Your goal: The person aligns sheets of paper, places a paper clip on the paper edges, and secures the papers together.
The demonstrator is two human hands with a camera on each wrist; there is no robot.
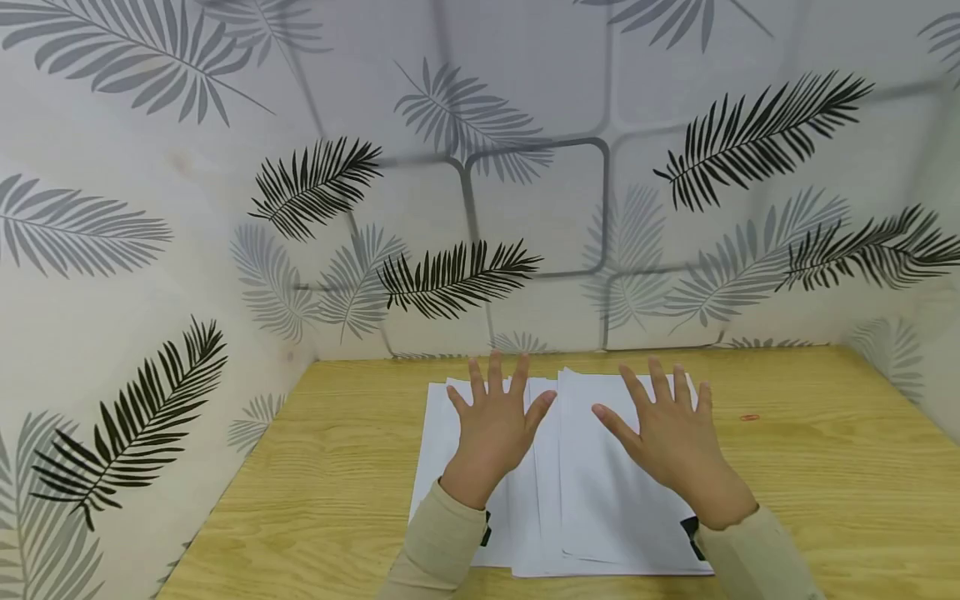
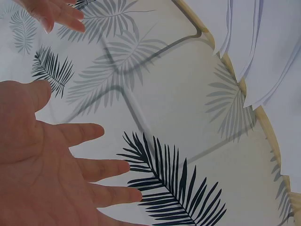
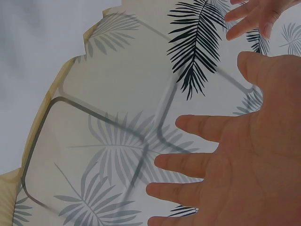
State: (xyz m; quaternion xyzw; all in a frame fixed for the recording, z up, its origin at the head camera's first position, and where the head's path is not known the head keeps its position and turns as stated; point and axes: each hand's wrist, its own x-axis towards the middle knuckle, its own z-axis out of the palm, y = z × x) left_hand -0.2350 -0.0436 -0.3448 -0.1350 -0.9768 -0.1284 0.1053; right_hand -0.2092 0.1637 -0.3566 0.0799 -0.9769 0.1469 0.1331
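Note:
Several white paper sheets (image 1: 600,500) lie overlapping on the wooden table, fanned from left to right. Over their left part is my left hand (image 1: 495,429), fingers straight and spread, holding nothing. My right hand (image 1: 675,437) is spread the same way over the right part of the sheets. In the left wrist view the left palm (image 2: 37,160) faces the camera, and the papers (image 2: 277,56) show at the upper right. The right wrist view has the bare right palm (image 3: 249,169), with paper (image 3: 42,56) along the left side.
A small red paper clip (image 1: 750,417) lies on the wooden tabletop (image 1: 825,467) to the right of the sheets. Behind and left of the table hangs a pale covering (image 1: 540,208) printed with grey and black leaves. A dark strap (image 1: 693,537) sits at the right wrist.

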